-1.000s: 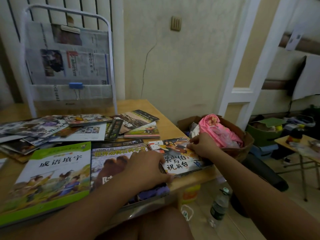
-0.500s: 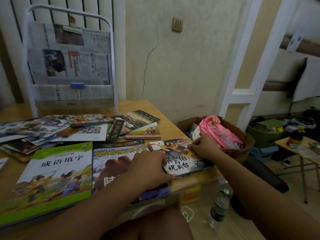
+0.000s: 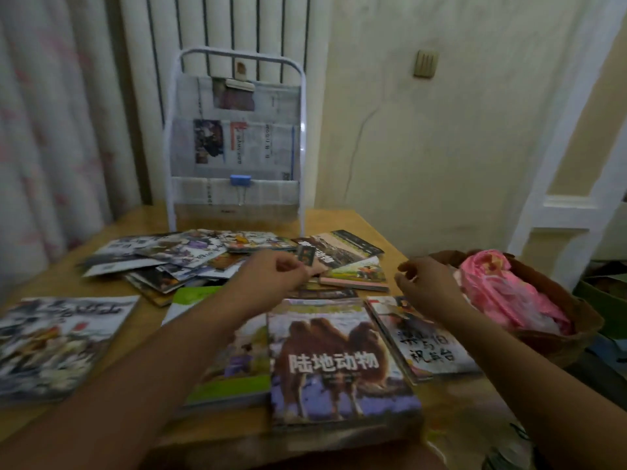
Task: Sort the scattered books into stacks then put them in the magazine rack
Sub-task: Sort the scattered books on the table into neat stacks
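- Reaching out over the wooden table (image 3: 342, 220), the left hand (image 3: 271, 283) hangs with fingers loosely curled above the scattered books (image 3: 190, 256); motion blur hides whether it holds anything, and I cannot tell if the small dark booklet (image 3: 307, 256) at its fingertips is touched
- The right hand (image 3: 429, 283) hovers above the far corner of the white-titled book (image 3: 424, 337), fingers loosely curled and holding nothing, clear of the cover below
- The camel-cover book (image 3: 339, 364) lies flat at the near table edge, between the two forearms, untouched by either hand
- The green-bordered book (image 3: 234, 364) lies just beside it on the left, partly hidden under the left forearm
- A grey illustrated book (image 3: 57, 344) lies apart at the near left
- The loose pile spreads across the middle of the table, beyond both hands
- The magazine rack (image 3: 235, 140) stands upright at the far edge of the table, beyond the pile, newspapers in its pockets and a blue clip (image 3: 240, 180) on its front
- A brown basket (image 3: 559, 337) with a pink bag (image 3: 505, 290) sits beside the table, just right of the right hand
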